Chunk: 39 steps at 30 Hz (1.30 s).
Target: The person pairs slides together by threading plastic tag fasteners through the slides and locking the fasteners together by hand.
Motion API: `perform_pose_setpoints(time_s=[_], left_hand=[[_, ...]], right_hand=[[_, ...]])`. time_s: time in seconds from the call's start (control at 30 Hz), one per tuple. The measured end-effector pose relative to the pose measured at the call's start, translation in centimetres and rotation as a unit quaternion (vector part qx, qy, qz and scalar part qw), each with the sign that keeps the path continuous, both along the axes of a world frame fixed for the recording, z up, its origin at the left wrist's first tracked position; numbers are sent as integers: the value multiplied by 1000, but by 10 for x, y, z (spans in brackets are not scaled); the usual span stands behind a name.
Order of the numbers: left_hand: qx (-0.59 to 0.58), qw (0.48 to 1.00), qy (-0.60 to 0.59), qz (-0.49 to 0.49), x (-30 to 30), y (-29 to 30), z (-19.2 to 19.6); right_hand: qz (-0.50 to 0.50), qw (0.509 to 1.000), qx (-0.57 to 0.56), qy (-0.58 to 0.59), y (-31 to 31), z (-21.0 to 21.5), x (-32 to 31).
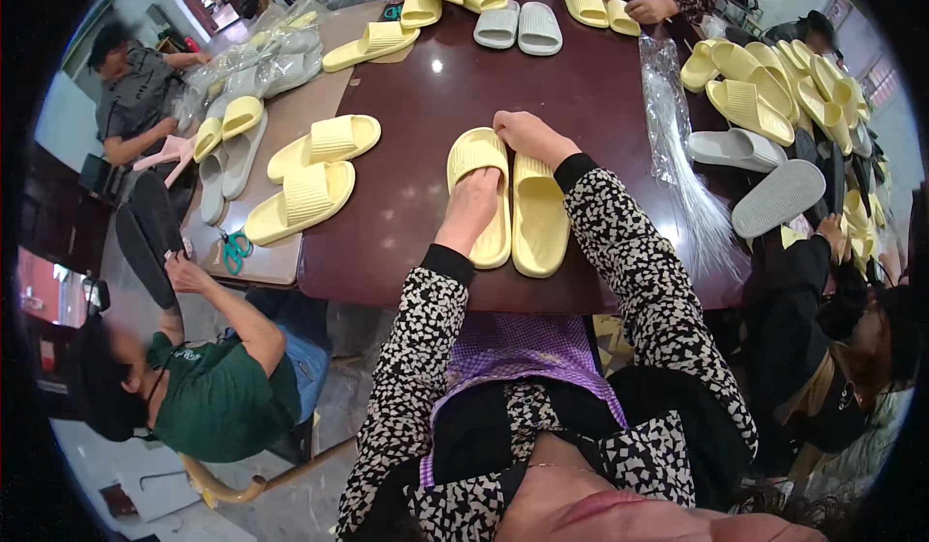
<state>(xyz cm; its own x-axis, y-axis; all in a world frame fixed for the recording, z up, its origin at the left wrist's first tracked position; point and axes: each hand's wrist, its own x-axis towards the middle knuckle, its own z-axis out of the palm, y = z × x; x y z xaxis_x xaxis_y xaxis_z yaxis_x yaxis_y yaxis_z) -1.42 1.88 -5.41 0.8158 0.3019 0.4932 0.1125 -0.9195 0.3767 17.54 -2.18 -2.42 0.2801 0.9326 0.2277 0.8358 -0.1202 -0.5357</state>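
Reaching in, head view: left hand [472, 211] has fingertips in strap opening of left yellow slipper [492, 240]; right hand [532, 138] over toe end of right yellow slipper [539, 227]. Hands apart, close by; grip hidden, cannot tell. Pair side by side on dark red table [406, 203], near edge. White strands [699, 213] rightward.

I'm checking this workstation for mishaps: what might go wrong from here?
The yellow slippers under the left grip and right grip sit close to the near edge of the table; a careless tug might send one over.

The bundle of white strands lies close to the right sleeve, which might catch and drag it.

The teal-handled scissors lie near the edge, close to a co-worker's arm, and could be knocked off.
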Motion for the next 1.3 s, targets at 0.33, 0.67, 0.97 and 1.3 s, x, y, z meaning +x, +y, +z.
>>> perform_pose_setpoints(time_s=[0.33, 0.67, 0.97, 1.3], left_hand=[[12, 998, -54, -26, -14, 6, 10], [-146, 972, -166, -78, 4, -14, 77], [-400, 914, -35, -61, 52, -7, 45], [-519, 842, -135, -56, 38, 4, 46]], right_hand=[[-219, 939, 184, 193, -10, 4, 9], [-112, 902, 306, 283, -72, 13, -40], [-107, 897, 307, 299, -75, -1, -46], [-136, 888, 347, 268, -68, 4, -52]])
